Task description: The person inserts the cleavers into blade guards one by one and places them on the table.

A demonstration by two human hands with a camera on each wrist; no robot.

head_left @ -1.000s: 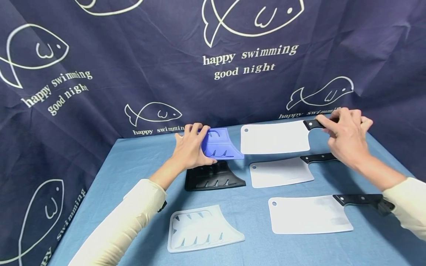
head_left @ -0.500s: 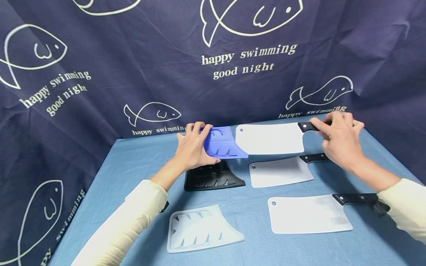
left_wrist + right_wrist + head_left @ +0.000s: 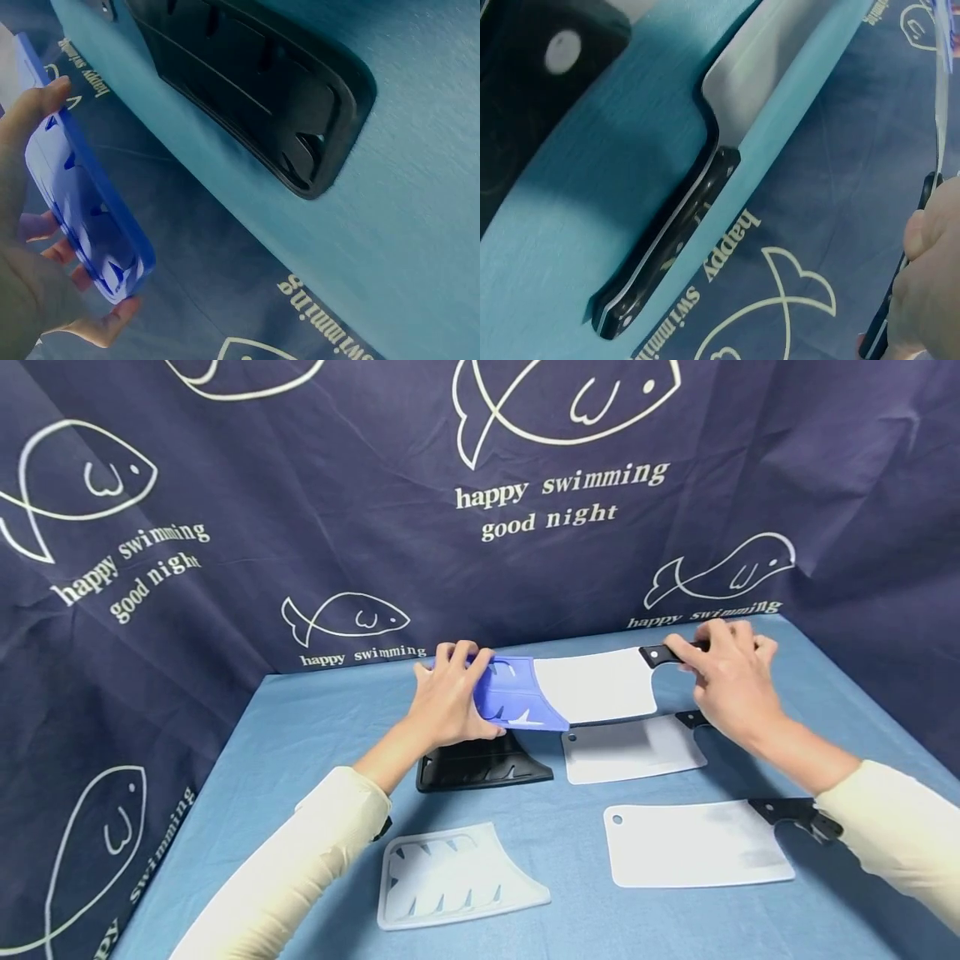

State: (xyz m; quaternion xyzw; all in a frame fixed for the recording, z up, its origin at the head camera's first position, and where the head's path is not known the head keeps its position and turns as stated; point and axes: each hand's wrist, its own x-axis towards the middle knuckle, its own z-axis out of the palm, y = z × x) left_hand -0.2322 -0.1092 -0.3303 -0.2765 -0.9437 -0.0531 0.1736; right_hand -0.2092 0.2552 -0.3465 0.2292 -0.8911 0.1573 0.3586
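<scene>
My left hand grips the closed end of a blue blade cover, thumb on its lower edge and fingers over the top. In the left wrist view the blue cover stands tilted in the hand, off the table. By its black handle, my right hand holds a cleaver; its blade's front part is inside the cover's open end and hidden there. Below the left hand lies a black blade cover. A second cleaver lies under the held one, its handle partly behind the right hand.
A translucent white blade cover lies at the table's front. To its right is a third cleaver, its handle partly behind the right sleeve. A dark blue curtain with fish prints hangs behind the blue tablecloth.
The right hand has moved left with the cleaver, and its blade tip has gone from beside the blue cover to inside it. The left hand has shifted slightly right with the cover.
</scene>
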